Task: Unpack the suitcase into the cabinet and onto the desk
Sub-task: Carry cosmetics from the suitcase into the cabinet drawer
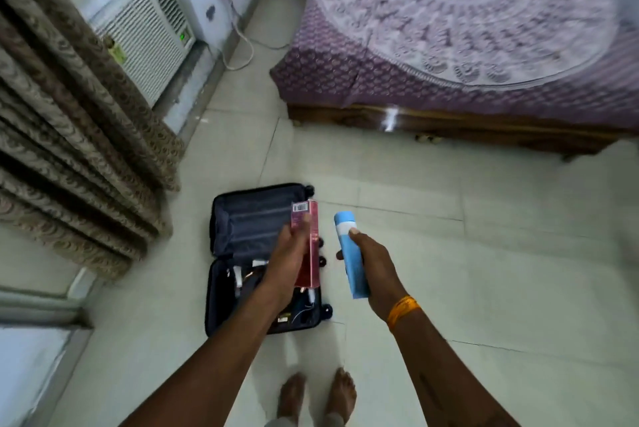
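Case (242,229) lies open on the floor by my feet, lower half w/ small bits and cords left in it. My left hand (288,262) is wrapped round a tall pink box (306,243), held upright over the case. Right hand (371,262) grips a blue bottle (349,255) around its middle, tilted, over bare tile. Both hands full, so no spare fingers: if the smooth bottle slides it hits tile, prob cracks. Neither cabinet nor desk in view.
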